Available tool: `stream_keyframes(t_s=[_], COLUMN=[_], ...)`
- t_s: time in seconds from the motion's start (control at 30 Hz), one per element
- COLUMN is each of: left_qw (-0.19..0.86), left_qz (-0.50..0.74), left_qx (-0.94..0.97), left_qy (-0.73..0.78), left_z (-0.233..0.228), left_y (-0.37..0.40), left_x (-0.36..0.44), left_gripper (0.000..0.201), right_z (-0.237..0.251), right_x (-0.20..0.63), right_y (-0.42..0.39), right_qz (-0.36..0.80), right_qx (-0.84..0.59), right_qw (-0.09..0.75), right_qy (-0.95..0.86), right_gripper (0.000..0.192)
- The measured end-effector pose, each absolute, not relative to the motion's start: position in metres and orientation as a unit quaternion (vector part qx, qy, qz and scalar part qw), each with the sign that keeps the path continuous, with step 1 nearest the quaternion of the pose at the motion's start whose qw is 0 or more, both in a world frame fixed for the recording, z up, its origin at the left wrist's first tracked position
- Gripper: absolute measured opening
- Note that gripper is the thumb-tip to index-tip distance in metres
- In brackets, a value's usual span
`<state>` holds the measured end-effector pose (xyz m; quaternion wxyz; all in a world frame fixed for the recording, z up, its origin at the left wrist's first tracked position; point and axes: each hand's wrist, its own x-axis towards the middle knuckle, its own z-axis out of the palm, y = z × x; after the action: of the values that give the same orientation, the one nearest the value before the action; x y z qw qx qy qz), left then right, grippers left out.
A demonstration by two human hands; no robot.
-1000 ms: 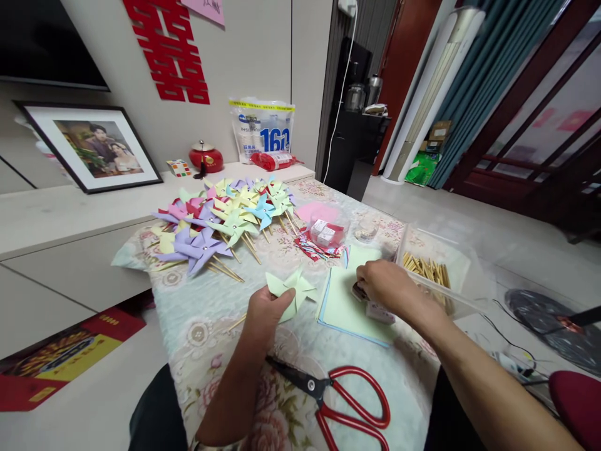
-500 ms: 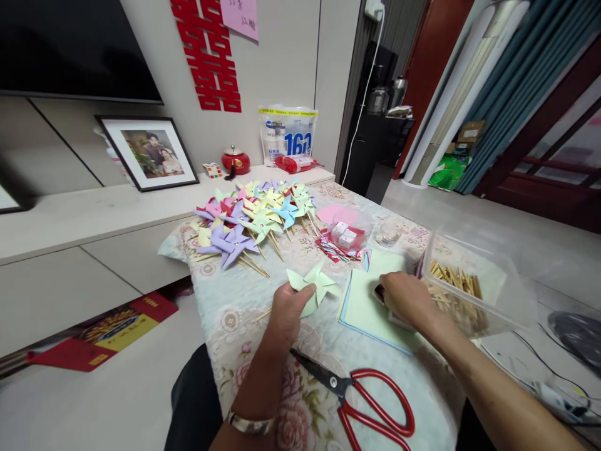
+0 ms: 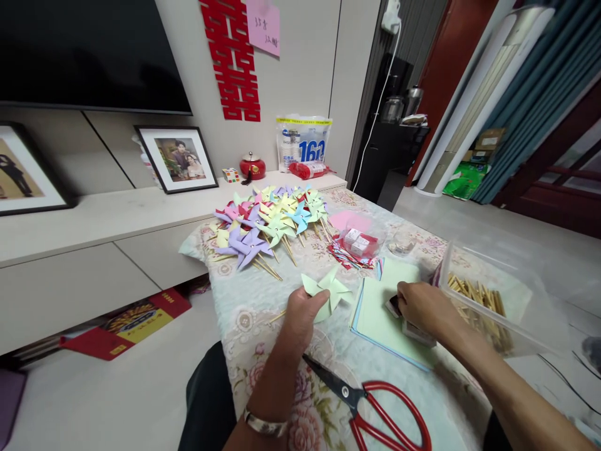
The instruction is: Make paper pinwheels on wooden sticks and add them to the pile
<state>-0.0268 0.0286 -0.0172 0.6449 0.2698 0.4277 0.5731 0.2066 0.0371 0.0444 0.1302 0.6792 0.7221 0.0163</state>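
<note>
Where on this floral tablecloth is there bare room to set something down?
Bare cloth lies between the heap of coloured paper pinwheels and the left hand, along the near-left edge of the floral tablecloth. It is crowded around the right hand: pale green paper stack, clear plastic stick box, red-handled scissors.

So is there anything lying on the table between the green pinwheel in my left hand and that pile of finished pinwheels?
Nothing visible does. The left hand holds the green pinwheel, and only bare floral tablecloth lies between it and the pinwheel pile. The red scissors lie nearer you, off that path.
</note>
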Motion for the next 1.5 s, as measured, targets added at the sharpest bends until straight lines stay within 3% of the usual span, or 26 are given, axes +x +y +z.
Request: stream_keyframes(t_s=[0.17, 0.33, 0.43, 0.57, 0.63, 1.07, 1.5], left_qw=[0.646, 0.663, 0.681, 0.694, 0.694, 0.685, 0.68], left_qz=[0.571, 0.567, 0.564, 0.573, 0.575, 0.574, 0.572], left_qx=[0.272, 0.263, 0.258, 0.252, 0.251, 0.233, 0.226], left_qy=[0.427, 0.411, 0.388, 0.356, 0.352, 0.382, 0.399], left_z=[-0.017, -0.012, -0.008, -0.005, -0.006, -0.002, -0.002], left_y=[0.028, 0.027, 0.026, 0.026, 0.026, 0.026, 0.026], left_x=[-0.026, -0.026, -0.029, -0.032, -0.032, -0.024, -0.022], left_gripper=[0.031, 0.03, 0.03, 0.03, 0.028, 0.03, 0.028], right_z=[0.051, 0.061, 0.059, 0.04, 0.027, -0.007, -0.01], right_x=[0.206, 0.185, 0.165, 0.14, 0.133, 0.131, 0.13], right_y=[0.037, 0.036, 0.044, 0.061, 0.067, 0.063, 0.062], right_qz=[0.024, -0.035, -0.172, -0.47, -0.524, -0.69, -0.738], right_qx=[0.682, 0.635, 0.58, 0.509, 0.489, 0.425, 0.386], right_qw=[0.077, -0.11, -0.227, -0.358, -0.389, -0.438, -0.424], right_qy=[0.727, 0.764, 0.763, 0.626, 0.579, 0.389, 0.355], right_gripper=[0.02, 0.018, 0.014, 0.008, 0.01, 0.036, 0.032])
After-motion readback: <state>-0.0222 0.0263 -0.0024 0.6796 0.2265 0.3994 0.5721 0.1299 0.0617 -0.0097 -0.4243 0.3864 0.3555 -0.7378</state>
